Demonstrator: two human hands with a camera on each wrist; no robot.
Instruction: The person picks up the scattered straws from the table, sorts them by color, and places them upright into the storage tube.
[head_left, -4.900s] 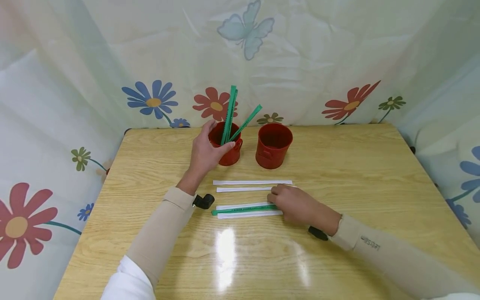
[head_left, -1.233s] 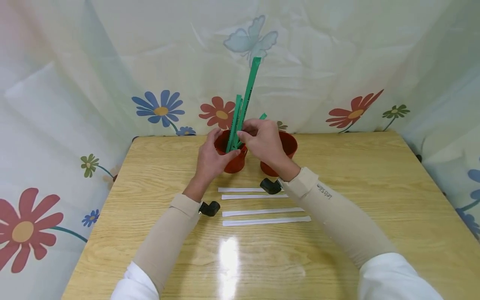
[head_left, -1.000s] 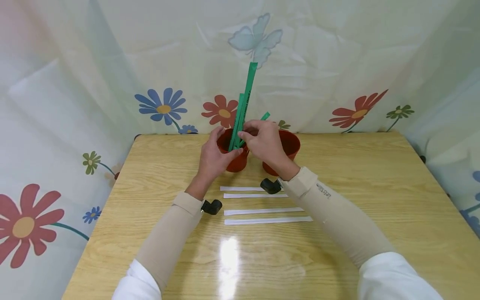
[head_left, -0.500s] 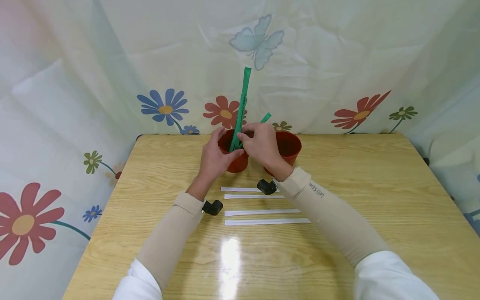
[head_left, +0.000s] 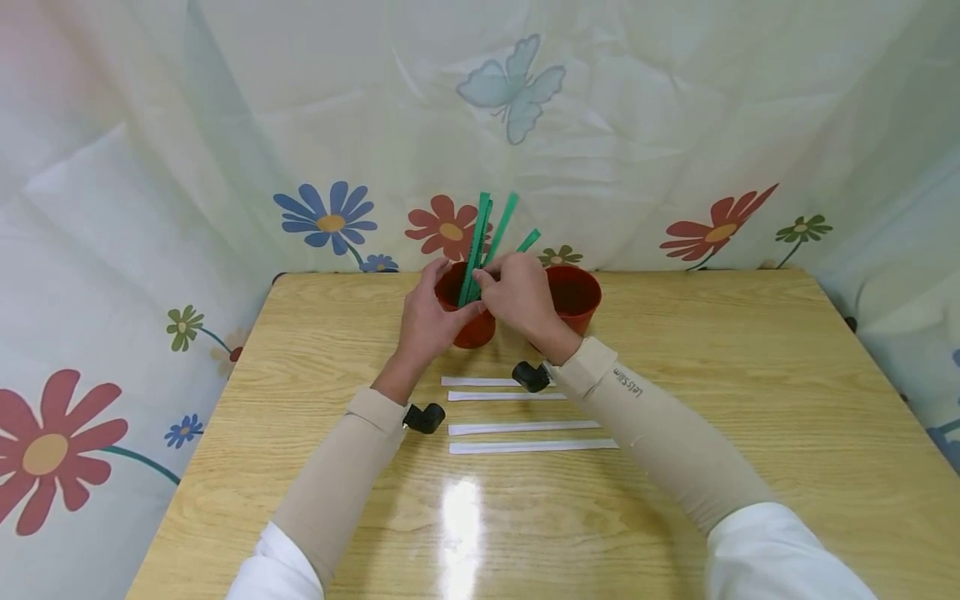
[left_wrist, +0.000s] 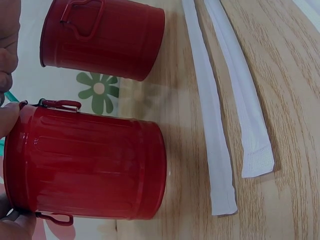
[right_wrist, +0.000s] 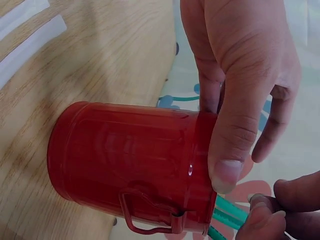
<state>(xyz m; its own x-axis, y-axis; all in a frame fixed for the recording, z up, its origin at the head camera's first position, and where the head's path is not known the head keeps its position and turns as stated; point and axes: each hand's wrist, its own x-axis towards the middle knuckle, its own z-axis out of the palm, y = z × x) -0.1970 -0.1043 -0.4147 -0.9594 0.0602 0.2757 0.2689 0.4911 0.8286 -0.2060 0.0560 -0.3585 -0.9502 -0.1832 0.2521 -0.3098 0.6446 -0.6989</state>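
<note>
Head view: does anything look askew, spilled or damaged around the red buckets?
Only a mild oddity: the rightmost green stick slants well to the right, while the other green sticks stand steeper. The slanted one's lower end is hidden behind the right hand. I see nothing spilled or damaged.

I have my left hand (head_left: 431, 315) extended from seven o'clock, gripping wide; my right hand (head_left: 519, 293), from four o'clock, pinches.

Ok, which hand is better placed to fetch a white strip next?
Likely the right hand, once free of the green sticks: its forearm crosses over the white strips, while the left hand grips the sticks' bucket by its rim.
</note>
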